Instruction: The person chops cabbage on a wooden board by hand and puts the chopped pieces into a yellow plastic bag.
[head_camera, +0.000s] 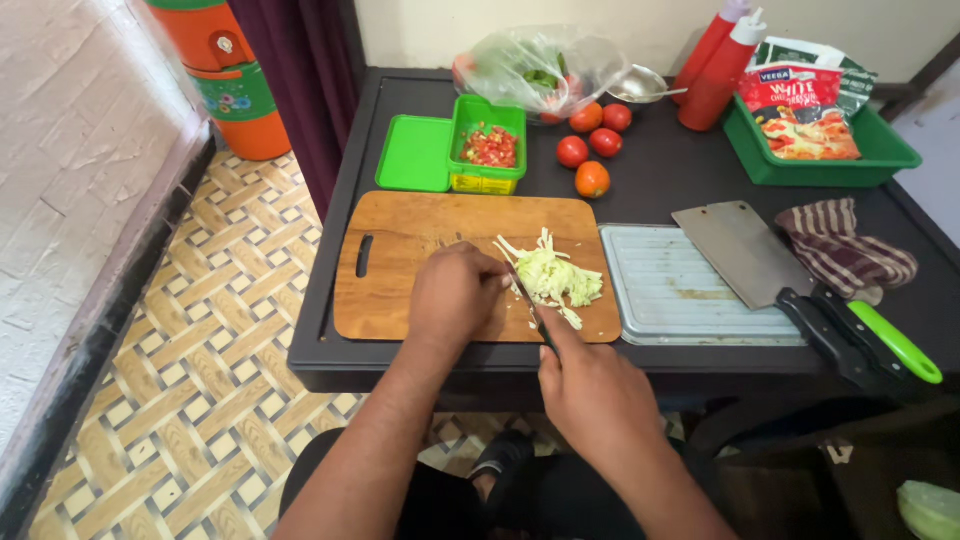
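Note:
A wooden cutting board (400, 260) lies on a dark table (650, 170). On its right part sits a pile of pale green shredded cabbage (552, 275). My left hand (455, 292) rests on the board with its fingers curled against the left side of the cabbage. My right hand (595, 390) grips the dark handle of a knife (530, 305), whose blade runs up along the cabbage beside my left fingers.
A grey tray (660, 290) carries a cleaver (745, 255) with a black handle; a green-handled tool (895, 342) and a striped cloth (845, 250) lie beside it. Behind stand a green box of chopped tomato (487, 147), its lid (415, 153), tomatoes (592, 145), red bottles (718, 65), a green basket (880, 150).

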